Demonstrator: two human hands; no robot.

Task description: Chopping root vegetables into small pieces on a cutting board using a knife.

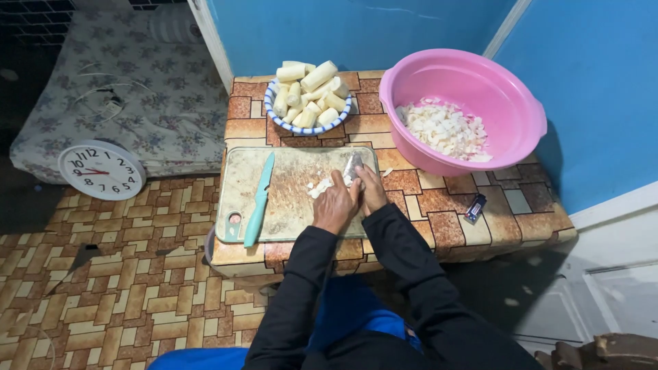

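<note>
While the left hand [334, 205] presses pale cut pieces [321, 186] onto the worn board [288, 205], fingers curled over them, the right hand [370, 190] grips a knife [352, 166], blade down. A teal knife [259, 200] lies alongside on the tile-patterned counter [445, 219]; the pink basin [473, 109] holds white chips, the blue-rimmed bowl [277, 113] peeled chunks.

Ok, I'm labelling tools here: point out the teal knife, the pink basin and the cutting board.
teal knife [260, 199], head view, mid blade.
pink basin [510, 113], head view, inner wall.
cutting board [291, 199], head view, bare middle.
</note>
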